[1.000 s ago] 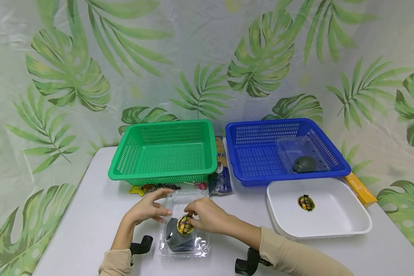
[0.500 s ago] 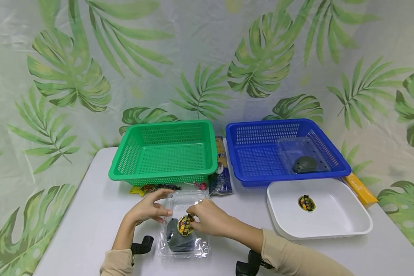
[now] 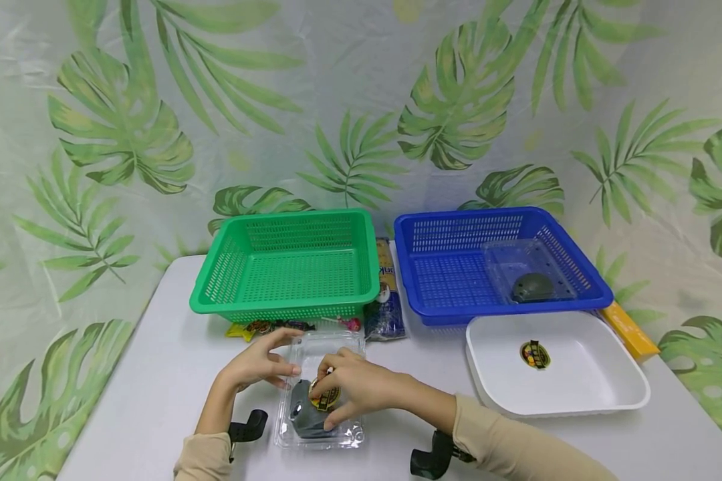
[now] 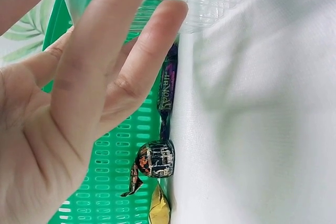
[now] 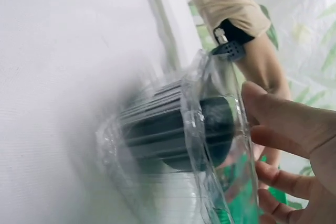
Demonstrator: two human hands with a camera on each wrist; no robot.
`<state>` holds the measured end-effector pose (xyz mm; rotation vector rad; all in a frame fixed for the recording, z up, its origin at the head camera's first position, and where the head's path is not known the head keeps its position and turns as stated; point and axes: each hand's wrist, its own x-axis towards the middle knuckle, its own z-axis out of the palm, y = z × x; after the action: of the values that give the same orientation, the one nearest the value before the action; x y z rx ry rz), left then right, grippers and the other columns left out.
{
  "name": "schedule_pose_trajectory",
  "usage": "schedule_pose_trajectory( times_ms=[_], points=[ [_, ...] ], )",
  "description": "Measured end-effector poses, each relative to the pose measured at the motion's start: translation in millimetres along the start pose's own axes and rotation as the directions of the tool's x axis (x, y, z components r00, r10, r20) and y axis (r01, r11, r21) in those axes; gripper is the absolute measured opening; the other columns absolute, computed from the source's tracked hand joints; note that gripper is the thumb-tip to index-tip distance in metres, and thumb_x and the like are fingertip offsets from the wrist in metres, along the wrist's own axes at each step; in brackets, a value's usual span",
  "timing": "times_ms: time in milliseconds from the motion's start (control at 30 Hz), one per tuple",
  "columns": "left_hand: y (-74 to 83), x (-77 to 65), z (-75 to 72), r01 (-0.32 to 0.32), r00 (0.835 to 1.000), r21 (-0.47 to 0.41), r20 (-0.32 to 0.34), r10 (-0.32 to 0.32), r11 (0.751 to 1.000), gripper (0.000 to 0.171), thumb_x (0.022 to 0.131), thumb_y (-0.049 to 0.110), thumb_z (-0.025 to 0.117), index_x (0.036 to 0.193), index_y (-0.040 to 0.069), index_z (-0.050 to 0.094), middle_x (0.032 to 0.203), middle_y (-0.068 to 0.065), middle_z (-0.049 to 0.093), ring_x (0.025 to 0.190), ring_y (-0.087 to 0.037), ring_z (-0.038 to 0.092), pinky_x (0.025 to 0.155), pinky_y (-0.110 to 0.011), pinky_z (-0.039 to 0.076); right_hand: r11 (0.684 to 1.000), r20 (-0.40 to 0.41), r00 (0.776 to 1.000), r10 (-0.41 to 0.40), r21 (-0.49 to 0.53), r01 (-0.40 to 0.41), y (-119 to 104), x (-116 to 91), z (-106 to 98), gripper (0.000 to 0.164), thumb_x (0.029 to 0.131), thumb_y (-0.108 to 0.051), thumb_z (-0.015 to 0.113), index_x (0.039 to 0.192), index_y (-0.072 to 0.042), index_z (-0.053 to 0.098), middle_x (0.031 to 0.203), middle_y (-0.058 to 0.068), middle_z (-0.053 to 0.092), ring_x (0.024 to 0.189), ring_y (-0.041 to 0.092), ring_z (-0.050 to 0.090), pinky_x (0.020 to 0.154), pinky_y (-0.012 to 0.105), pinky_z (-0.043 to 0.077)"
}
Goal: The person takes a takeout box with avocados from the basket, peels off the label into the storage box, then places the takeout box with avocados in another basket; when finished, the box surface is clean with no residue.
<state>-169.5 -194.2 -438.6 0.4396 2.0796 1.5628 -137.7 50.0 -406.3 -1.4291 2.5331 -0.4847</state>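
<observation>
A clear plastic clamshell box (image 3: pixel 287 434) lies on the white table with a dark grey-green, smooth thing (image 3: pixel 303 422) inside; its kind is unclear. On the lid sits a round black-and-gold sticker (image 3: pixel 327 402), partly covered by my right hand (image 3: pixel 361 387). That hand touches the lid, fingertips over the sticker and thumb lower down above the dark thing. In the right wrist view the right hand's fingers (image 5: pixel 283 179) meet the lid side of the box. My left hand (image 3: pixel 255 364) rests spread at the box's far left corner, its fingers (image 4: pixel 157 30) nearly straight against the plastic.
Behind the box stands a green basket (image 3: pixel 301 314), with wrapped candies (image 3: pixel 261 327) and a lollipop (image 3: pixel 351 324) along its front. A snack bag (image 3: pixel 386 314) lies between it and a blue basket (image 3: pixel 445 319) holding another clamshell (image 3: pixel 499 257). A white tray (image 3: pixel 577 374) bears a similar sticker (image 3: pixel 535 355).
My right hand has shifted from pinching the sticker's edge to laying its fingertips over it, with the thumb moved down onto the lid. The left hand and box have stayed put.
</observation>
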Motion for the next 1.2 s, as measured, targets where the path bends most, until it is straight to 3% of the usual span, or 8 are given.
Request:
schedule_pose_trajectory(
  times_ms=[333, 633, 733, 867, 933, 1000, 1100, 1200],
  points=[
    [0.7, 0.0, 0.9, 0.003, 1.0, -0.01, 0.003, -0.003, 1.0, 0.069, 0.083, 0.009, 0.072, 0.139, -0.004, 0.034, 0.142, -0.038, 0.023, 0.089, -0.028, 0.065, 0.062, -0.042, 0.058, 0.986, -0.043, 0.996, -0.072, -0.154, 0.065, -4, 2, 7, 0.018, 0.088, -0.035, 0.067, 0.103, -0.026, 0.072, 0.107, -0.007, 0.058, 0.094, 0.008, 0.047, 0.083, 0.02, 0.04],
    [0.0, 0.2, -0.1, 0.004, 1.0, -0.005, 0.0, -0.004, 1.0, 0.07, 0.082, 0.009, 0.073, 0.139, -0.005, 0.034, 0.141, -0.038, 0.025, 0.088, -0.029, 0.064, 0.061, -0.043, 0.058, 0.929, -0.075, 0.988, -0.135, -0.357, 0.1, -13, 1, 9, 0.011, 0.091, -0.025, 0.062, 0.088, -0.018, 0.069, 0.086, -0.008, 0.061, 0.077, 0.005, 0.052, 0.075, 0.018, 0.044],
    [-0.7, 0.7, -0.9, 0.006, 1.0, -0.005, 0.002, -0.006, 1.0, 0.07, 0.082, 0.009, 0.073, 0.139, -0.005, 0.035, 0.142, -0.038, 0.025, 0.088, -0.031, 0.065, 0.061, -0.043, 0.058, 0.963, -0.086, 0.989, -0.121, -0.252, 0.096, -10, 2, 8, 0.011, 0.092, -0.018, 0.058, 0.085, -0.014, 0.065, 0.081, -0.006, 0.059, 0.072, 0.003, 0.051, 0.075, 0.019, 0.045],
    [-0.7, 0.8, -1.2, 0.004, 1.0, -0.003, 0.004, -0.004, 1.0, 0.069, 0.082, 0.008, 0.073, 0.139, -0.005, 0.035, 0.142, -0.039, 0.024, 0.085, -0.032, 0.065, 0.061, -0.043, 0.058, 0.996, -0.12, 0.99, -0.073, 0.046, 0.079, 1, 1, 3, 0.011, 0.093, -0.008, 0.055, 0.084, -0.008, 0.062, 0.077, -0.003, 0.057, 0.067, 0.001, 0.049, 0.067, 0.014, 0.046],
    [-0.1, 0.6, -1.0, 0.005, 1.0, 0.0, 0.002, -0.005, 1.0, 0.07, 0.082, 0.007, 0.073, 0.139, -0.005, 0.035, 0.142, -0.039, 0.024, 0.084, -0.033, 0.065, 0.061, -0.043, 0.058, 0.969, -0.148, 0.988, -0.03, 0.24, 0.066, 9, 0, 0, 0.011, 0.094, -0.006, 0.054, 0.086, -0.004, 0.06, 0.077, 0.0, 0.058, 0.068, 0.003, 0.053, 0.064, 0.013, 0.048],
    [0.7, 0.4, -0.6, 0.006, 1.0, 0.0, 0.002, -0.006, 1.0, 0.07, 0.082, 0.007, 0.073, 0.139, -0.005, 0.035, 0.141, -0.039, 0.025, 0.084, -0.034, 0.065, 0.06, -0.043, 0.058, 0.901, -0.215, 0.976, 0.034, 0.429, 0.063, 17, -3, -5, 0.011, 0.095, -0.004, 0.052, 0.088, -0.001, 0.059, 0.078, 0.004, 0.059, 0.07, 0.008, 0.058, 0.065, 0.015, 0.052],
    [1.6, 0.2, 0.2, 0.006, 1.0, -0.004, 0.004, -0.006, 1.0, 0.071, 0.081, 0.006, 0.073, 0.139, -0.006, 0.034, 0.141, -0.039, 0.025, 0.084, -0.037, 0.064, 0.06, -0.043, 0.058, 0.826, -0.354, 0.929, 0.112, 0.553, 0.111, 26, -13, -17, 0.011, 0.095, -0.003, 0.053, 0.089, 0.002, 0.06, 0.078, 0.008, 0.061, 0.07, 0.013, 0.061, 0.066, 0.023, 0.056],
    [2.2, -0.4, -0.3, 0.006, 1.0, -0.01, 0.007, -0.006, 1.0, 0.071, 0.081, 0.006, 0.073, 0.139, -0.006, 0.034, 0.142, -0.039, 0.025, 0.086, -0.039, 0.064, 0.061, -0.043, 0.058, 0.876, -0.424, 0.899, 0.108, 0.468, 0.115, 33, -31, -35, 0.009, 0.093, -0.005, 0.057, 0.089, -0.001, 0.063, 0.077, 0.005, 0.062, 0.068, 0.01, 0.057, 0.063, 0.024, 0.054]
  ],
)
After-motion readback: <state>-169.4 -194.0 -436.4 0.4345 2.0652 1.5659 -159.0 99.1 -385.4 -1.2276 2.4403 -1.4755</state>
